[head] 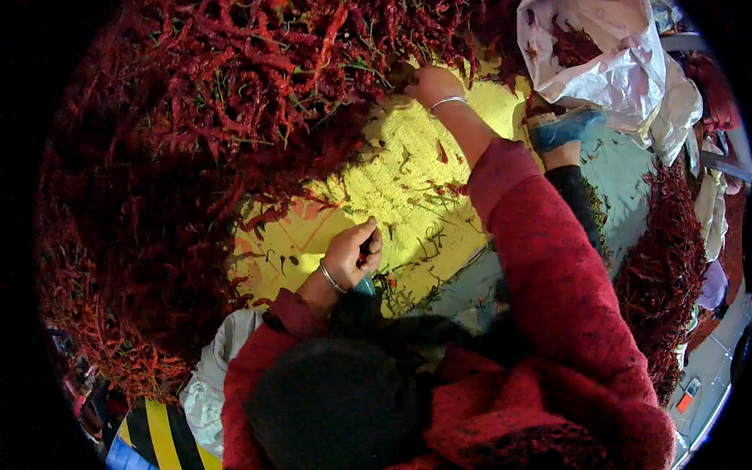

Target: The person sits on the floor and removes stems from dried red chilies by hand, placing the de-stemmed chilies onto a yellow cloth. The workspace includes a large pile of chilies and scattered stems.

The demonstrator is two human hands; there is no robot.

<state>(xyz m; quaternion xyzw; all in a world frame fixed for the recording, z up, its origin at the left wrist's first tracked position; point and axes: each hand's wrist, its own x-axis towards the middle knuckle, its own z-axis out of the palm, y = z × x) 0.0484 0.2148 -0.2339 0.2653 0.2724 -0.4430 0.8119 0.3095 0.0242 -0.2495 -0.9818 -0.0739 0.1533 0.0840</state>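
Observation:
A big heap of dried red chili peppers (pixel 252 76), many with green stems, spreads before me on a yellow woven sheet (pixel 405 158). My left hand (pixel 352 252), wearing a bangle at the wrist, is curled above the sheet's near part. Something dark red, probably chili peppers, shows between its fingers and palm. Reaching forward, my right hand (pixel 435 88) is at the heap's edge beside the bare yellow strip. Its fingertips are in shadow, so whether they grip a pepper is unclear. Loose stems (pixel 432 235) and pepper bits are scattered between the hands.
A white plastic sack (pixel 623 70) with red peppers inside stands at the upper right. Below it is my foot in a blue shoe (pixel 558 129). Another pile of red peppers (pixel 661 264) lies at the right, and white sacking (pixel 217 352) is at lower left.

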